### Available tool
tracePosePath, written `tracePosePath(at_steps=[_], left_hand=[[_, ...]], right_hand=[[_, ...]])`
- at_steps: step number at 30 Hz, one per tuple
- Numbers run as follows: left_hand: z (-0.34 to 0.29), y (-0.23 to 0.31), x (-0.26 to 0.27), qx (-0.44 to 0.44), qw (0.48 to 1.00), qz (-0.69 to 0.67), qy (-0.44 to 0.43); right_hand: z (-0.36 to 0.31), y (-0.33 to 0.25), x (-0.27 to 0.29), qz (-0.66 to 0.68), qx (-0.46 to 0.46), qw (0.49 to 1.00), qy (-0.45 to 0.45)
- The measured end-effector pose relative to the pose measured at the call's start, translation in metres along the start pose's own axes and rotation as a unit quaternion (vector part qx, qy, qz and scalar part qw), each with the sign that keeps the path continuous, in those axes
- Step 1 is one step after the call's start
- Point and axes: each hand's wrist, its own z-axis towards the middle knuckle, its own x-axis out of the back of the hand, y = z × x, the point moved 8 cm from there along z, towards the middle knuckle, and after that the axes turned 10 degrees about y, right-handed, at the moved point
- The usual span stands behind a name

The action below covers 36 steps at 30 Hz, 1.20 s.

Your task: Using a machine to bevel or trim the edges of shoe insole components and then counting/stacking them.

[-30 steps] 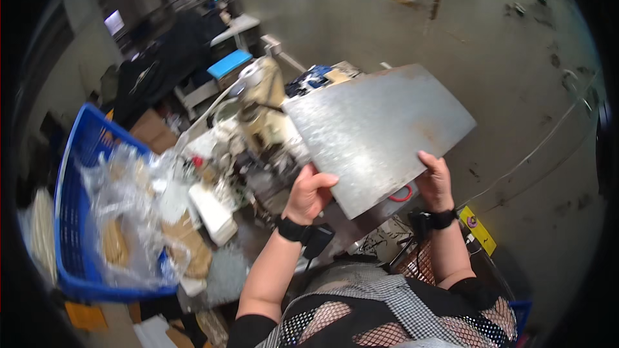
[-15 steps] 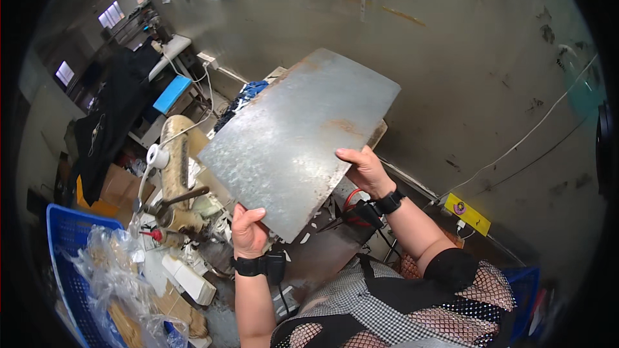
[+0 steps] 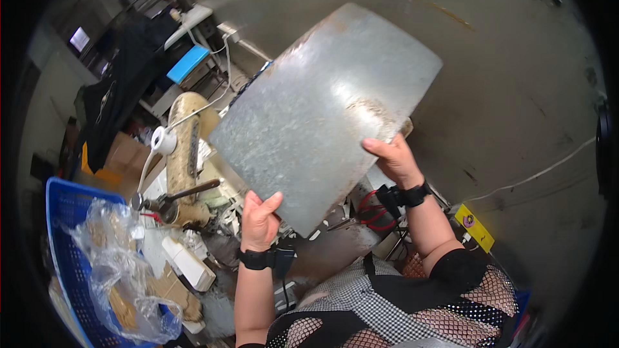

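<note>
A large flat metal sheet [image 3: 309, 103], grey with scuffs and a rusty patch, is held up in front of me, tilted, with its far end pointing up and right. My left hand [image 3: 260, 219] grips its near left edge, thumb on the top face and fingers underneath, out of sight. On the near right edge, my right hand [image 3: 394, 158] holds it the same way. Each wrist wears a black band with a small box. Beneath the sheet, part of a cluttered work surface is hidden.
At left stands a worn cream machine [image 3: 187, 148] with a dark-handled lever [image 3: 193, 190]. A blue plastic basket [image 3: 55, 232] holds clear bags [image 3: 122, 264]. White boxes [image 3: 187, 263] lie beside it. Red cable [image 3: 374, 214] runs below the sheet. A grey wall [image 3: 516, 77] rises behind.
Both hands have raised the metal sheet and shifted it to the right. It covers more of the wall than before. My grip stays the same.
</note>
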Motion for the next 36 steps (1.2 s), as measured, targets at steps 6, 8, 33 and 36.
tracePosePath(at_steps=[6,8,33,36], left_hand=[[-0.024,0.041,-0.039,-0.149,0.989,0.016,0.020],[-0.030,0.055,-0.047,-0.165,0.985,0.033,0.036],[-0.054,0.064,-0.066,-0.501,0.533,0.681,0.043],[-0.058,0.041,-0.048,-0.437,0.662,0.604,0.078]], right_hand=[[0.017,-0.024,-0.021,-0.094,-0.111,0.989,0.018],[0.024,-0.012,-0.002,-0.241,-0.148,0.958,0.051],[0.012,-0.007,0.018,0.170,-0.038,0.977,0.126],[0.040,0.037,0.021,0.200,-0.019,0.969,0.144]])
